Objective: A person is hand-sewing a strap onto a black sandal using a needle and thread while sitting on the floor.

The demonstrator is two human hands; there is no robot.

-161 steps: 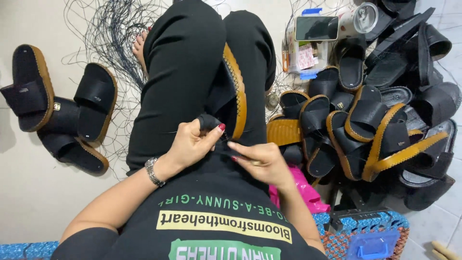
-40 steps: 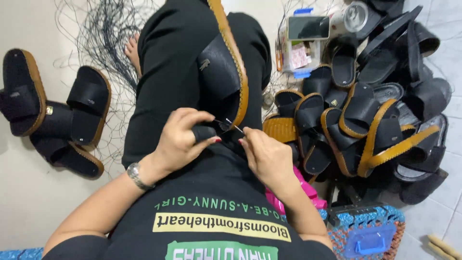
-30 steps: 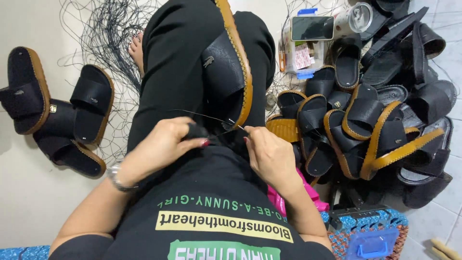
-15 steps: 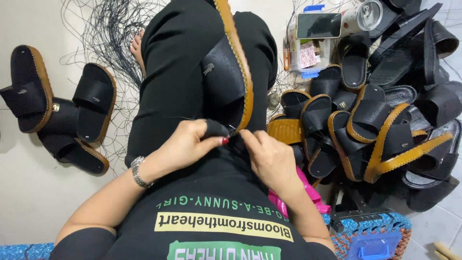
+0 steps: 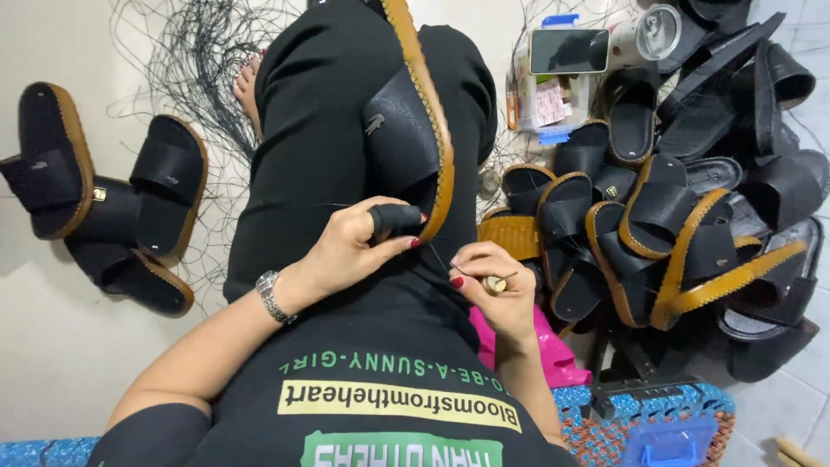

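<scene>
A black sandal with a tan stitched sole edge (image 5: 406,130) stands on its side between my black-clad legs. My left hand (image 5: 359,246), a finger guard on one finger, pinches the sandal's near end. My right hand (image 5: 491,285) sits just right of it, fingers closed on a small wooden-handled needle tool (image 5: 494,283). A thin dark thread (image 5: 294,206) runs from the sandal across my left thigh. A silver watch is on my left wrist.
A big heap of black and tan sandals (image 5: 683,207) fills the right side. Three finished sandals (image 5: 104,199) lie at left. Tangled black thread (image 5: 194,60) lies on the floor. A phone (image 5: 569,50), a metal can (image 5: 657,30), a pink bag (image 5: 536,346) and a blue woven mat (image 5: 657,415) are nearby.
My left hand pulled the thread out to the left, then came back to the sandal's near end. My right hand has dropped slightly lower and to the right with the tool.
</scene>
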